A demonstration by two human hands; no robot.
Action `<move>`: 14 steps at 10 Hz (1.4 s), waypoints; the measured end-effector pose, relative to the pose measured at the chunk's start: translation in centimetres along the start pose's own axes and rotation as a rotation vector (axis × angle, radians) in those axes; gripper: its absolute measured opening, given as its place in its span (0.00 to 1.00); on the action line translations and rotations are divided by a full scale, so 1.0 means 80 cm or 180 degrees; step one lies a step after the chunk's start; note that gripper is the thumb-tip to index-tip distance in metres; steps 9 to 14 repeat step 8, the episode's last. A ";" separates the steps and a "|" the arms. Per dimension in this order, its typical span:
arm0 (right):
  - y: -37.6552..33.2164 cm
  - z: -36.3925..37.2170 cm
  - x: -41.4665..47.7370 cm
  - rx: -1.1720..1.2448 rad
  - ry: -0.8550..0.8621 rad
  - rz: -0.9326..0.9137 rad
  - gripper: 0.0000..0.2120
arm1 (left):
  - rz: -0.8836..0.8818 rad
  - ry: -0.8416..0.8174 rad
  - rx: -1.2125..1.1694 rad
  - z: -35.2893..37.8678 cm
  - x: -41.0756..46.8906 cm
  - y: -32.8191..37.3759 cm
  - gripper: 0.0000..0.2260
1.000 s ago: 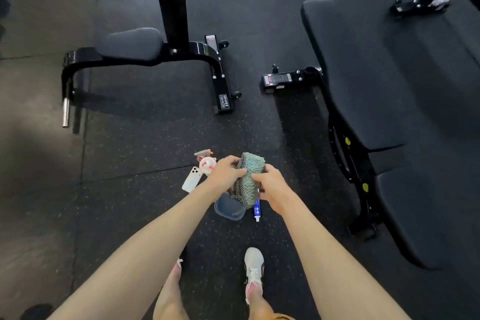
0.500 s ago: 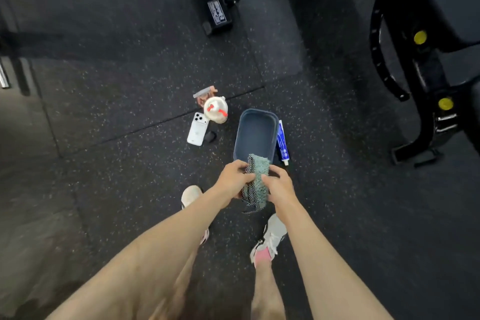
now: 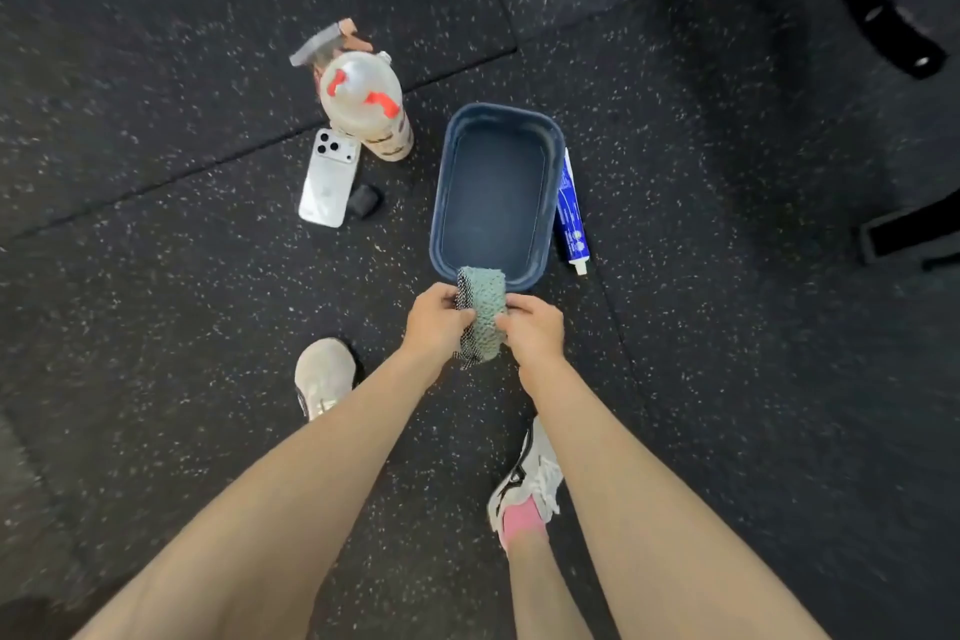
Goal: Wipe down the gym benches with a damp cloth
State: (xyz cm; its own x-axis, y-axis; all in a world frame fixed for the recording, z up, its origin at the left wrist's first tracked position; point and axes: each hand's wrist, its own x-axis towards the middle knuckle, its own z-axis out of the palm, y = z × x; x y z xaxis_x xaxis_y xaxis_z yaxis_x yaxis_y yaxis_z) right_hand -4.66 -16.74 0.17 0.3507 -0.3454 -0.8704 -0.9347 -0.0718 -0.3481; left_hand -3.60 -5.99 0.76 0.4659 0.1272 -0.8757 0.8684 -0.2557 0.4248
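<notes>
Cloth [image 3: 483, 312], pinched at frame centre by the curled fingers of left hand [image 3: 436, 322] and right hand [image 3: 535, 327], has come down to the blue basin's [image 3: 440, 203] near rim, suggesting wetting or wringing before any wiping.

A gym floor, seen from above: black rubber flooring flecked with white [image 3: 156, 307] is laid in large tiles, with a straight seam between tiles [image 3: 156, 182] running across the left of the frame. At the upper right edge, a curved black metal bracket with a row of adjustment holes [image 3: 878, 10] belongs to a piece of exercise equipment, and a black metal frame foot [image 3: 909, 234] rests on the rubber below it. A clear plastic drinks bottle with red markings [image 3: 369, 104] stands on the floor, and the person wears pale lace-up training shoes [image 3: 324, 377].
</notes>
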 end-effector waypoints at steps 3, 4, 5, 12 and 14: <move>0.011 0.025 0.063 0.0071 0.0330 -0.0153 0.14 | 0.0256 0.0630 0.0250 0.031 0.068 -0.014 0.08; 0.011 0.028 0.069 0.0144 0.0258 -0.0113 0.14 | 0.0273 0.0842 0.0671 0.035 0.073 -0.012 0.10; 0.008 0.030 0.069 0.0187 0.0160 -0.0082 0.16 | 0.0217 0.0899 0.0849 0.037 0.081 -0.013 0.10; 0.007 0.025 0.059 0.0146 0.0133 -0.0029 0.17 | 0.0576 0.1208 0.1372 0.035 0.077 -0.013 0.19; 0.007 0.025 0.059 0.0146 0.0133 -0.0029 0.17 | 0.0576 0.1208 0.1372 0.035 0.077 -0.013 0.19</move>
